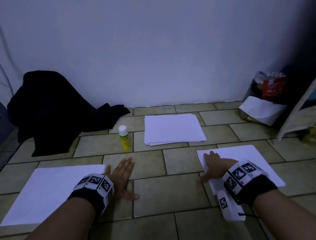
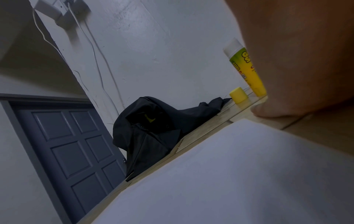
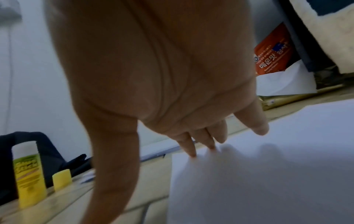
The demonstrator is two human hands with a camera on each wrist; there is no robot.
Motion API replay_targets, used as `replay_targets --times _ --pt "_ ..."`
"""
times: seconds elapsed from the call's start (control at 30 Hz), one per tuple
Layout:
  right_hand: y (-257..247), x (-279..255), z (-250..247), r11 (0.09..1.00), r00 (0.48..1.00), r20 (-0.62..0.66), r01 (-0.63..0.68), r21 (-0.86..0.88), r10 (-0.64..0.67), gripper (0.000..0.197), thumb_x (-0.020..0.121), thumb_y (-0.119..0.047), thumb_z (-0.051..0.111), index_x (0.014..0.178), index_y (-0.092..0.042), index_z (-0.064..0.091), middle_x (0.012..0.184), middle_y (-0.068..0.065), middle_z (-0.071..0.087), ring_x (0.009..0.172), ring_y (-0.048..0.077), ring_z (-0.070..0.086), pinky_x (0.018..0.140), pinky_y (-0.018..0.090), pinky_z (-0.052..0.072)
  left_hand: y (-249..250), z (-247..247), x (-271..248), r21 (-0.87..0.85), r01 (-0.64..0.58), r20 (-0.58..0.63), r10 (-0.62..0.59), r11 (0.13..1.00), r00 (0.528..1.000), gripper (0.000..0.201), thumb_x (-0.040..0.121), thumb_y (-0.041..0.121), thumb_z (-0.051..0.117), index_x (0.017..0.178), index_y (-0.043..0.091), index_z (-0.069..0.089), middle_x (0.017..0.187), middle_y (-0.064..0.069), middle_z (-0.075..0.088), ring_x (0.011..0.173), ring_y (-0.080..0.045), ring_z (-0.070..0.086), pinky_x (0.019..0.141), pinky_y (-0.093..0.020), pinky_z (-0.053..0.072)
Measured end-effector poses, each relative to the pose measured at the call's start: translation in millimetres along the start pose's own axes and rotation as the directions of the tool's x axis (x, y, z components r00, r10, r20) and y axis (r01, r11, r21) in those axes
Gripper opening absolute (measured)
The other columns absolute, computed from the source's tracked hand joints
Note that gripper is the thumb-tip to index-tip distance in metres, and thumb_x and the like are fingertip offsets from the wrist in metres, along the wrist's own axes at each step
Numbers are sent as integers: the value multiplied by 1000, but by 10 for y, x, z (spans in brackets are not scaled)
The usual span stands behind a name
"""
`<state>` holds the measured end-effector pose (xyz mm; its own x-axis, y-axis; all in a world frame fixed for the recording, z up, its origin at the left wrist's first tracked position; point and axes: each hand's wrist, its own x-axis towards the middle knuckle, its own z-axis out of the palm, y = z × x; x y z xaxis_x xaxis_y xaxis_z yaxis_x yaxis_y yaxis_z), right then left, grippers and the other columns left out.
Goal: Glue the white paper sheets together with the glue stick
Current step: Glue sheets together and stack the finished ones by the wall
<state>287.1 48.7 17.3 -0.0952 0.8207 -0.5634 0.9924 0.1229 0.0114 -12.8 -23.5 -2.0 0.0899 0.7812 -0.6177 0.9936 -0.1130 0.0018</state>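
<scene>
**Asker:** Hands first, please: where are they, and what are they doing?

**Describer:** Both lie low over a beige tiled floor [image 1: 151, 196]. The left hand [image 1: 123, 177] rests flat on bare tile, fingers straight and spread, holding nothing. Just to its left lies a single flat white paper sheet [image 1: 51, 192]. The right hand [image 1: 214, 167] has straight fingers too, their tips pressing the near-left corner of a second white paper sheet [image 1: 251, 160]; its thumb reaches past the sheet's edge onto the tile.

**Asker:** And the glue?

**Describer:** A yellow-green glue stick with a white top [image 1: 124, 138] stands upright on the floor, beyond the left hand and well apart from both hands. The wrist views show a small yellow cylindrical cap [image 2: 238, 95] standing just beside it. To the stick's right sits a neat stack of white paper [image 1: 173, 129].

**Asker:** Anything else around?

**Describer:** A heap of dark cloth [image 1: 52, 111] slumps against the pale wall [image 1: 147, 45] at far left. In the right corner stands an orange-red printed package [image 1: 273, 89].
</scene>
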Motion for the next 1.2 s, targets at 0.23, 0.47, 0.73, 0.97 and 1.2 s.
replay_targets --times 0.23,0.47,0.73,0.97,1.2 --pt "-109 -184 172 997 999 0 -38 -73 38 141 64 -68 71 147 -2 -22 155 20 -22 145 34 -13 116 48 9 87 -62 -38 14 37 24 -38 999 999 109 88 61 52 149 10 -22 156 -6 -31 146 -21 -21 116 -54 -1" --pt "-127 -194 312 998 998 -66 -19 58 22 152 54 -60 82 145 -2 -25 154 18 -27 143 35 -22 117 48 0 173 -43 -80 -11 80 17 -80 997 997 107 90 57 52 149 4 -21 155 -13 -30 146 -26 -19 119 -50 2" --pt "-113 -119 339 998 998 -61 -28 49 31 156 50 -64 82 145 -3 -27 153 19 -29 142 36 -23 118 49 0 22 30 -239 -264 -53 -94 29 963 995 95 92 50 55 154 12 -7 160 -5 -19 148 -18 -12 119 -32 3" --pt "-102 -85 344 999 998 -64 -25 43 28 156 50 -65 81 145 -3 -26 153 19 -27 143 37 -22 118 49 0 -580 207 -513 -206 224 -178 -261 953 949 123 76 52 74 151 7 -14 160 -13 -15 147 -33 -14 119 -37 6" --pt "-96 -16 373 999 997 -69 -39 19 40 159 46 -69 80 145 -3 -27 153 20 -28 143 38 -21 119 49 1 -722 238 -621 -189 328 -157 -358 926 920 101 67 52 78 141 9 24 134 -4 43 124 -19 47 99 -28 42"
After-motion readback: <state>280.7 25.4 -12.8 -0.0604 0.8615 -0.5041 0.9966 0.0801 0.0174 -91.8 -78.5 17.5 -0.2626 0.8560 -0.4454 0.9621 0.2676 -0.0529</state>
